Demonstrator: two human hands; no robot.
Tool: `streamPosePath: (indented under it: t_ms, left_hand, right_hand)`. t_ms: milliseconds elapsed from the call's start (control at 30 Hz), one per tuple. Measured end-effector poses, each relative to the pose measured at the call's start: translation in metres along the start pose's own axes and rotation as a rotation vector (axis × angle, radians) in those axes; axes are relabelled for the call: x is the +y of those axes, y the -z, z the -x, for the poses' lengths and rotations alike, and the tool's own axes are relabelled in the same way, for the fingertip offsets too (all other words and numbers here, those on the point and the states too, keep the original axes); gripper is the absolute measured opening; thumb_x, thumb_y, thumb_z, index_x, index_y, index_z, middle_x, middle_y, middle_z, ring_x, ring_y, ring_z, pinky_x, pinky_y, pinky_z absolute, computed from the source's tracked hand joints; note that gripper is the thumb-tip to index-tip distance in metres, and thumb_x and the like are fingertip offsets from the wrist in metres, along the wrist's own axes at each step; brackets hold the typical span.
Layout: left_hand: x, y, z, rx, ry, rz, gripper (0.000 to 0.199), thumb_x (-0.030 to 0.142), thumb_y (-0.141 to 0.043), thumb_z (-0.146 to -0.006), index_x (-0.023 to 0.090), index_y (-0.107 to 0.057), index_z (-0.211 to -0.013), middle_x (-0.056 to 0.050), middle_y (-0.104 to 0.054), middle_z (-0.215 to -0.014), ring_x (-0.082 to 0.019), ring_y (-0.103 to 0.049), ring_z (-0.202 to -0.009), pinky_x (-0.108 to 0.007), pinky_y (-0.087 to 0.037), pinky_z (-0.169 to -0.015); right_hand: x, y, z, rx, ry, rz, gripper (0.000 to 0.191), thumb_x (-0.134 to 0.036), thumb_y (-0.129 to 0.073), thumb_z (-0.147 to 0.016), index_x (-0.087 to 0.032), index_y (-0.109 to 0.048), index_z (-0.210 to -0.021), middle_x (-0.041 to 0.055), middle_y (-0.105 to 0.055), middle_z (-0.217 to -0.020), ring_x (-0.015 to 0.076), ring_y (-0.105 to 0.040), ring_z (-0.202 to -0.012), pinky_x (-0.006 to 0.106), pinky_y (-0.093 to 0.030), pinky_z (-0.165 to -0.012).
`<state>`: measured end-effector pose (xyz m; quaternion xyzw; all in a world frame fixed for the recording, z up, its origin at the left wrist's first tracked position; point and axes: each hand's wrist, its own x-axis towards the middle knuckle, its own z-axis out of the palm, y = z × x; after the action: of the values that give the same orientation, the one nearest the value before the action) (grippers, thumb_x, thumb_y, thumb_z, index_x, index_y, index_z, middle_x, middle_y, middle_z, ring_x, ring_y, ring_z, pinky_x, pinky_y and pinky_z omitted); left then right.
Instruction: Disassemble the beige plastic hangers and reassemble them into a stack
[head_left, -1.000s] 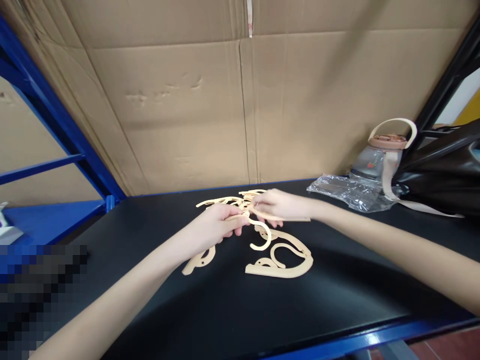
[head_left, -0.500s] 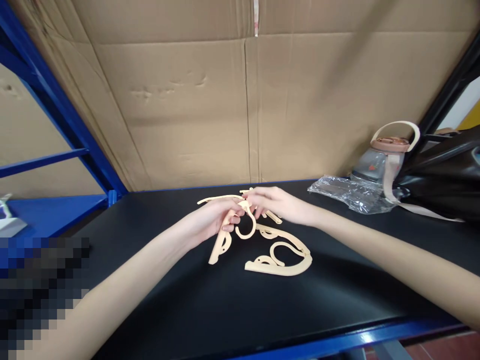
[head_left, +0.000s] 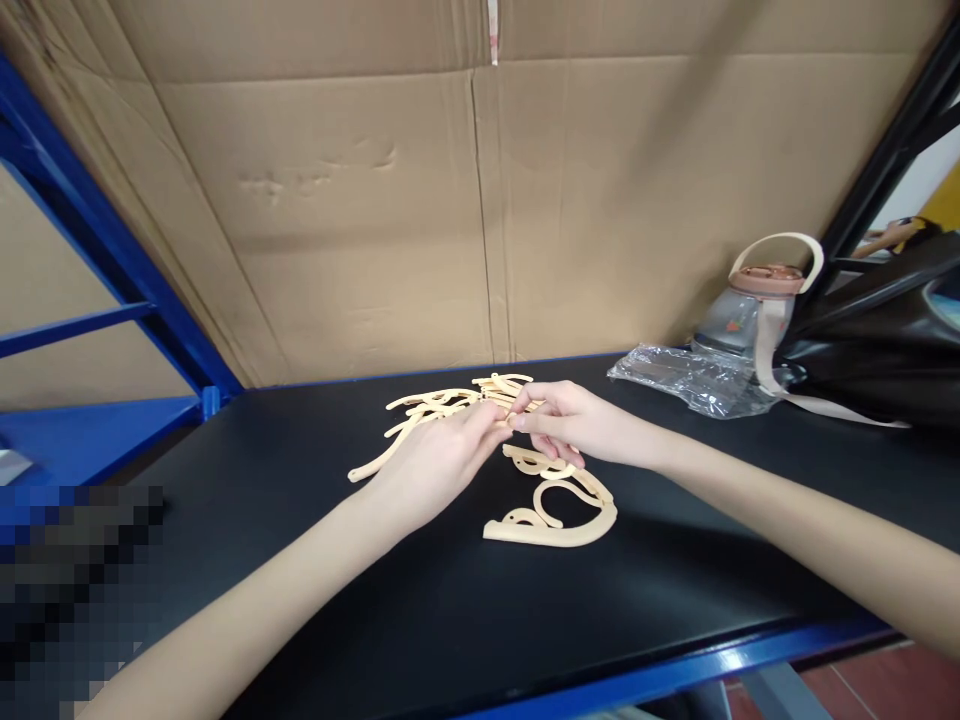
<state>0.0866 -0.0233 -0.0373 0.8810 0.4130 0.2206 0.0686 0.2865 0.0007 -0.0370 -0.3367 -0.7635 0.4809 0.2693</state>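
Observation:
My left hand [head_left: 454, 450] and my right hand [head_left: 589, 422] meet over the black tabletop, fingertips pinched together on a cream folding hanger [head_left: 379, 463]. One arm of it seems to stick out left of my left hand, and a curved bit, probably its hook, shows under my right fingers. Most of its middle is covered by my fingers. Just in front lies a second cream hanger [head_left: 574, 537], folded into a curve with its hook inside. Behind my hands is a loose pile of cream hanger pieces [head_left: 439, 397], partly hidden by them.
A clear plastic bag [head_left: 686, 380] lies at the right rear, beside a jug-like bottle [head_left: 750, 310] with a handle and strap. A shiny black bag [head_left: 870, 330] sits further right. Cardboard [head_left: 337, 200] closes off the back; a blue metal frame [head_left: 180, 350] stands left.
The held hanger has turned; its hook no longer points toward me in plain sight. My left hand has rolled back-up, and more of the pile behind shows. The view has shifted slightly.

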Motion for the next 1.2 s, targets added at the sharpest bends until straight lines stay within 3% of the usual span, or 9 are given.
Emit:
streamPosePath:
  t_ms: [100,233,367,467,600,733,967,1100,1200]
  left_hand:
    - [-0.008,0.000,0.001,-0.044,-0.144,-0.396,0.021,0.030,-0.035,-0.097,0.018,-0.052,-0.101,-0.006,-0.065,-0.094,-0.020,-0.063,-0.080,-0.026,-0.041,-0.057]
    - [-0.010,0.002,0.001,-0.042,-0.232,-0.603,0.018,0.017,-0.037,-0.095,0.017,-0.052,-0.106,-0.006,-0.066,-0.089,-0.019,-0.065,-0.074,-0.024,-0.040,-0.049]
    - [0.005,0.001,0.003,-0.106,-0.085,-0.628,0.028,0.001,-0.037,-0.083,0.013,-0.054,-0.101,-0.008,-0.066,-0.083,-0.021,-0.063,-0.060,-0.026,-0.038,-0.046]
    - [0.012,-0.005,0.003,-0.108,0.165,-0.367,0.027,0.000,-0.038,-0.077,0.012,-0.057,-0.093,-0.006,-0.062,-0.068,-0.019,-0.057,-0.049,-0.026,-0.035,-0.043]
    - [0.001,-0.007,-0.002,-0.049,0.389,0.271,0.031,0.026,-0.031,-0.093,0.017,-0.058,-0.084,0.001,-0.054,-0.059,-0.011,-0.048,-0.039,-0.022,-0.035,-0.039]
    - [-0.012,0.003,-0.008,0.036,0.472,0.811,0.031,0.039,-0.041,-0.091,0.016,-0.060,-0.093,0.002,-0.054,-0.064,-0.006,-0.045,-0.041,-0.017,-0.035,-0.040]
    - [-0.021,0.009,-0.008,0.046,0.601,1.034,0.023,0.033,-0.058,-0.083,0.016,-0.058,-0.099,-0.008,-0.067,-0.091,-0.018,-0.067,-0.075,-0.025,-0.053,-0.058]
    - [-0.018,0.007,-0.009,0.179,0.519,1.007,0.021,0.035,-0.058,-0.085,0.017,-0.055,-0.094,-0.009,-0.069,-0.094,-0.020,-0.069,-0.082,-0.031,-0.056,-0.068]
    - [-0.013,0.007,-0.009,0.226,0.455,0.995,0.021,0.037,-0.058,-0.085,0.017,-0.053,-0.091,-0.008,-0.069,-0.095,-0.021,-0.068,-0.087,-0.032,-0.057,-0.072]
  right_hand:
    - [0.001,-0.003,0.000,-0.025,-0.089,-0.114,0.017,-0.033,-0.050,-0.090,-0.016,-0.047,-0.088,-0.0050,-0.057,-0.049,0.0050,-0.043,-0.031,0.015,-0.032,-0.034]
    - [0.000,-0.003,-0.002,-0.116,-0.102,-0.328,0.011,-0.026,-0.052,-0.088,-0.016,-0.049,-0.087,-0.0076,-0.050,-0.050,0.0021,-0.038,-0.034,0.014,-0.034,-0.038]
    - [0.002,-0.006,-0.002,-0.072,-0.031,-0.340,0.008,-0.022,-0.052,-0.086,-0.017,-0.046,-0.085,-0.0104,-0.043,-0.051,0.0012,-0.033,-0.035,0.013,-0.030,-0.039]
    - [0.002,-0.013,0.001,0.065,0.073,-0.068,0.010,-0.026,-0.049,-0.088,-0.021,-0.040,-0.088,-0.0108,-0.043,-0.051,0.0050,-0.037,-0.035,0.016,-0.030,-0.039]
    - [0.005,-0.013,0.002,0.297,0.254,0.651,0.007,-0.023,-0.043,-0.091,-0.019,-0.044,-0.097,-0.0059,-0.050,-0.056,0.0107,-0.047,-0.046,0.021,-0.033,-0.049]
    - [0.018,0.004,-0.022,0.418,0.183,1.082,0.020,-0.025,-0.035,-0.096,-0.018,-0.050,-0.107,0.0030,-0.064,-0.073,0.0168,-0.058,-0.059,0.025,-0.033,-0.054]
    - [0.029,0.018,-0.061,0.410,0.226,1.110,0.020,-0.024,-0.050,-0.092,-0.014,-0.061,-0.106,0.0122,-0.064,-0.104,0.0237,-0.055,-0.099,0.031,-0.037,-0.078]
    - [0.013,0.001,-0.035,0.284,0.258,0.853,0.038,-0.038,-0.034,-0.099,-0.017,-0.065,-0.091,0.0020,-0.064,-0.077,0.0133,-0.057,-0.071,0.024,-0.037,-0.063]
    - [0.003,-0.012,-0.013,0.218,0.315,0.707,0.024,-0.033,-0.051,-0.092,-0.019,-0.067,-0.081,-0.0014,-0.062,-0.071,0.0107,-0.052,-0.063,0.023,-0.032,-0.058]
